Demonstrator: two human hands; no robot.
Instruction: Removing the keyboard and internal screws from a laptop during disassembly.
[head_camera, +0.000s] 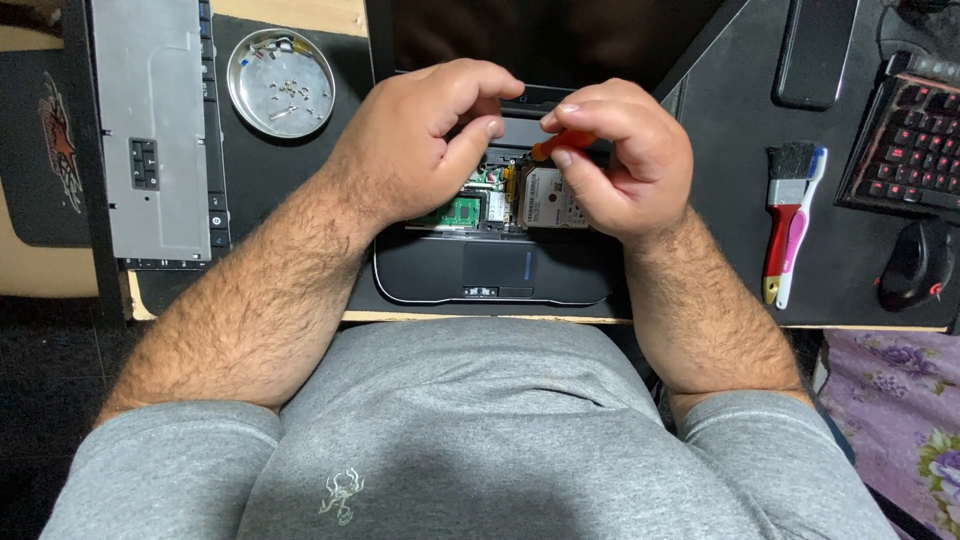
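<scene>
An opened black laptop lies on the desk before me, its inside bare: a green circuit board and a silver hard drive. My right hand grips an orange-handled screwdriver above the drive, tip pointing down by the drive's left edge. Curled over the laptop's upper left part, my left hand has thumb and fingers pinched near the board; whether it holds anything small I cannot tell.
A round metal dish with several screws sits at the back left. A removed keyboard panel lies face down at the left. At the right are a brush, a phone, a red-lit keyboard and a mouse.
</scene>
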